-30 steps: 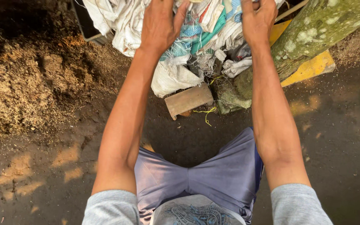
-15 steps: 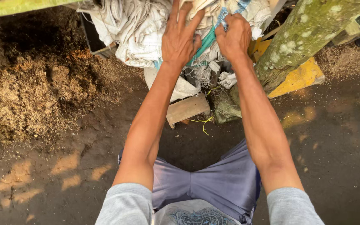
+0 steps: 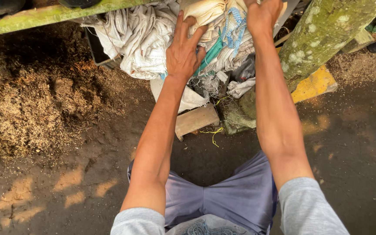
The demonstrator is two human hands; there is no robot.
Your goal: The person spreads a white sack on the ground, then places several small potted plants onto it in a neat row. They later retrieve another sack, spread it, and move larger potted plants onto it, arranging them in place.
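Woven white sacks [image 3: 144,39] lie heaped at twelve o'clock. Left hand [image 3: 184,50] presses flat on the pile, fingers spread. Right hand [image 3: 263,15] has moved up and apart from the left since half a second ago, clutching cream cloth [image 3: 205,11]. Wooden block [image 3: 196,120] sits below.

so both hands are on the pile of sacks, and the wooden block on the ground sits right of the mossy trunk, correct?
Not quite. The head view shows the wooden block left of the mossy trunk, below the pile of sacks. The rest holds: left hand and right hand are both on the pile.
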